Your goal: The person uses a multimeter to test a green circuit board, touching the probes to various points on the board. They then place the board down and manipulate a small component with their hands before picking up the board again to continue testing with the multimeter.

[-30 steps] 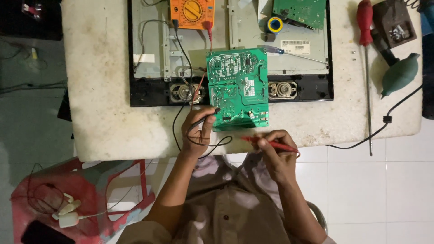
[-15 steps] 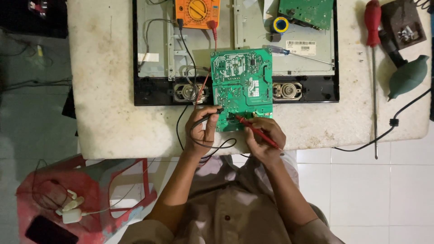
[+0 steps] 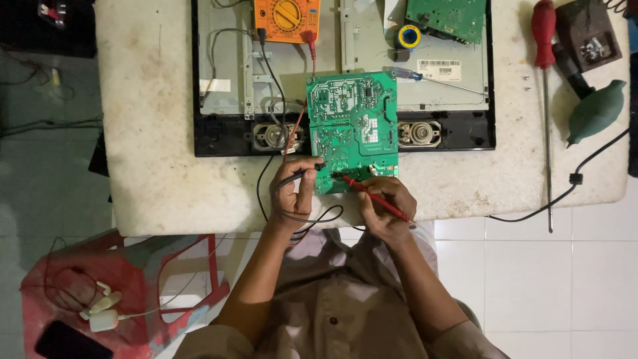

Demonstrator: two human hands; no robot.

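A green circuit board [image 3: 352,126] lies solder side up over the lower edge of an opened flat-screen chassis [image 3: 232,66]. My left hand [image 3: 294,191] grips a black probe [image 3: 302,175] whose tip touches the board's lower left corner. My right hand [image 3: 387,206] holds a red probe [image 3: 372,196] with its tip on the board's bottom edge. Black and red leads run up to an orange multimeter [image 3: 287,16] at the top.
On the white table [image 3: 153,133] lie a second green board [image 3: 446,16], a solder roll [image 3: 409,34], a small blue-handled screwdriver [image 3: 432,80], a long red screwdriver [image 3: 545,80], a green bulb blower [image 3: 595,110] and a black cable [image 3: 571,179]. A red plastic stool [image 3: 100,292] carries a phone and charger.
My right hand has brought the red probe up and left from the table edge onto the board's bottom edge. The left hand keeps the black probe at the board's corner.
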